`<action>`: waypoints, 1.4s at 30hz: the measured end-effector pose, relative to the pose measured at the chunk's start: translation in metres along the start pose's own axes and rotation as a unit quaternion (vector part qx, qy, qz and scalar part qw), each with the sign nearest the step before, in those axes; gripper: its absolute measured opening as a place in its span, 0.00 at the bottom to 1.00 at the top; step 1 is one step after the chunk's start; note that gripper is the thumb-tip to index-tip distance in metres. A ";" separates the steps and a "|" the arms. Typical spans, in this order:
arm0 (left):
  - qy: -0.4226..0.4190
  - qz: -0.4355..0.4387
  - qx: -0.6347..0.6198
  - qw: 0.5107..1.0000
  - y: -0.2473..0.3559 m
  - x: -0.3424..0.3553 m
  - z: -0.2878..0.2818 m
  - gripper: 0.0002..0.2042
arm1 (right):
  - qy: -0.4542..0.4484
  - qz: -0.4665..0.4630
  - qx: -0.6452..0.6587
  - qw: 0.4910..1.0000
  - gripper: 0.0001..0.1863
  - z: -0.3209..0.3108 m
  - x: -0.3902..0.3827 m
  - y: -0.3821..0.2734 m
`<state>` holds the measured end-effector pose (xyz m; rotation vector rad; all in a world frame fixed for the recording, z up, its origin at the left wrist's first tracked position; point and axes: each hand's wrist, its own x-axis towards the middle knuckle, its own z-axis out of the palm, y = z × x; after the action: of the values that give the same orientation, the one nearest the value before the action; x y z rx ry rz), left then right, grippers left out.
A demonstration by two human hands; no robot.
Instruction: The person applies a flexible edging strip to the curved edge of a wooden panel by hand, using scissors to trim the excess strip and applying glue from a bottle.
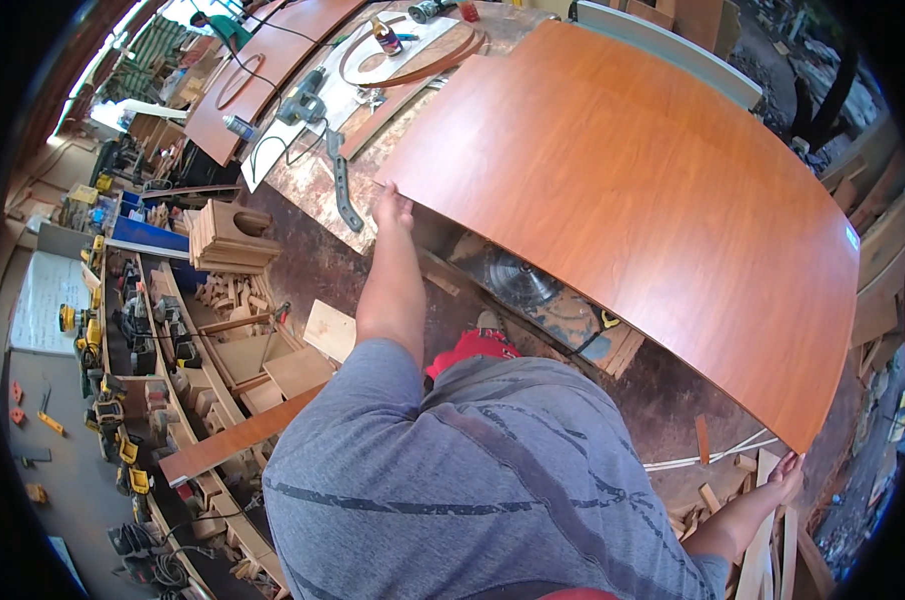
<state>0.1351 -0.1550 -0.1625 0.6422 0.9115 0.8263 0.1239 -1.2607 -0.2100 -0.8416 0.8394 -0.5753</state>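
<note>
A large reddish-brown laminated panel with a curved outline fills the upper right of the head view, tilted over the workbench. My left hand grips its left corner, fingers under the edge. At the lower right, my right hand holds the panel's near corner. My grey striped shirt fills the lower middle. Under the panel a circular saw blade shows in the bench.
The worn workbench carries a power tool, a bottle, curved wood strips and a second brown panel. Shelves with yellow power tools and wood offcuts stand at left. Scrap slats lie at lower right. A person stands far upper left.
</note>
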 end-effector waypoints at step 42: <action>0.081 0.034 -0.007 0.996 0.020 0.024 0.006 0.15 | 0.054 -0.049 -0.082 0.994 0.19 0.026 -0.008 0.028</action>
<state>0.1419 -0.1255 -0.1547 0.6026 1.0329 0.9549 0.1438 -1.2289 -0.2197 -1.0128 0.9580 -0.6481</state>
